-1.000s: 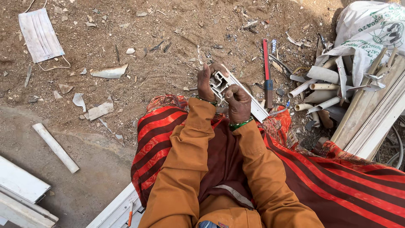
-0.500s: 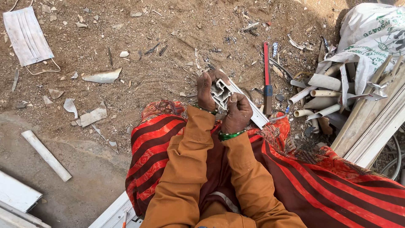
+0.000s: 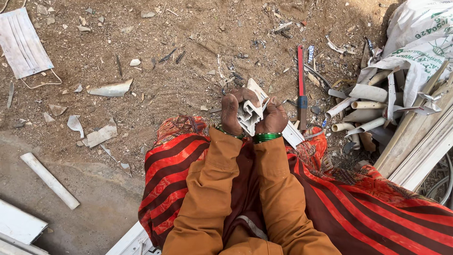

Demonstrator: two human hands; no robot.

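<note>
Both my hands grip a white plastic profile piece (image 3: 251, 113) in front of my lap. My left hand (image 3: 232, 112) closes around its left side, and my right hand (image 3: 273, 118) closes around its right side; green bangles sit on both wrists. The profile's hollow chambers show between my hands, and its long end (image 3: 292, 134) runs down to the right over a red and black striped cloth (image 3: 358, 208). My orange sleeves cover both forearms.
A red-handled tool (image 3: 301, 85) lies on the dirt just right of my hands. Cut white pipes (image 3: 361, 111) and long profiles (image 3: 420, 141) pile up at right under a white sack (image 3: 420, 38). A face mask (image 3: 21, 45), plastic shards (image 3: 111, 89) and a white tube (image 3: 49, 180) lie at left.
My hands have drawn closer together around the profile and turned it, so its hollow end now faces up between them. The view has shifted slightly.
</note>
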